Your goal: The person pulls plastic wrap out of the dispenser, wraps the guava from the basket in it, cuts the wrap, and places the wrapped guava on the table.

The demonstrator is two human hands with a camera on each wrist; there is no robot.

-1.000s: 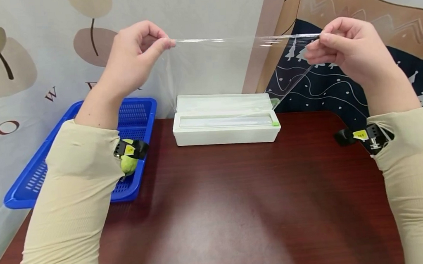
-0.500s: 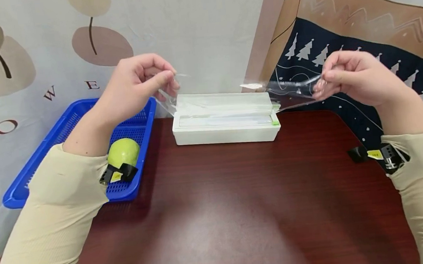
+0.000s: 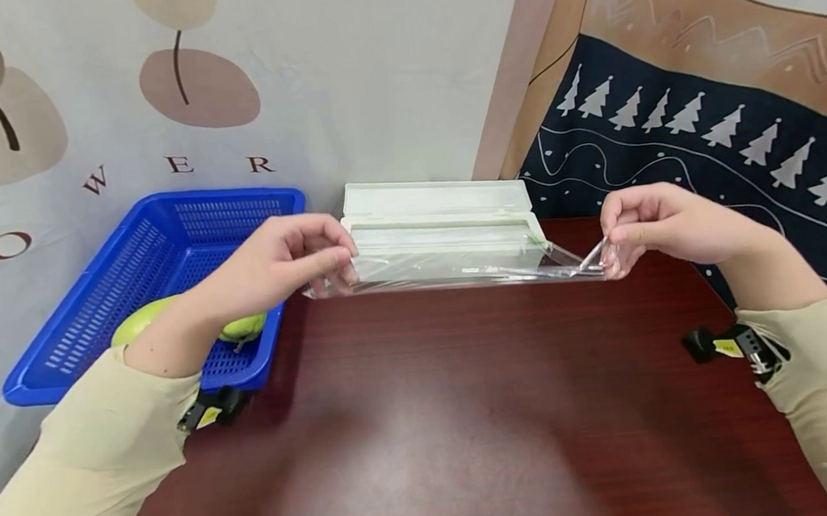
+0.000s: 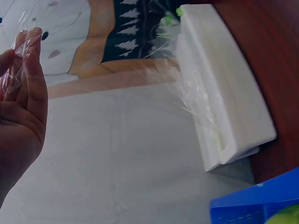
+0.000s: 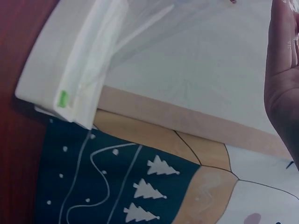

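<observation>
A clear sheet of plastic wrap (image 3: 459, 277) is stretched level between the two hands, just in front of a white wrap dispenser box (image 3: 438, 199) with its lid raised. My left hand (image 3: 290, 260) pinches the sheet's left end between thumb and fingers. At the other end, my right hand (image 3: 662, 226) pinches a gathered corner of it. The left wrist view shows the film bunched over the fingers of the left hand (image 4: 25, 88). In the right wrist view, the right hand (image 5: 286, 70) is cut off by the frame edge. Film partly covers the box's front.
On the left of the brown table (image 3: 426, 419) stands a blue plastic basket (image 3: 19, 394). Two light green fruits (image 3: 244, 328) lie in it, partly hidden by the left forearm. A printed cloth (image 3: 399, 73) hangs behind the box.
Both hands have come down and towards the body from high above the box, bringing the wrap in front of it. The sheet slackened midway and is now drawn straight.
</observation>
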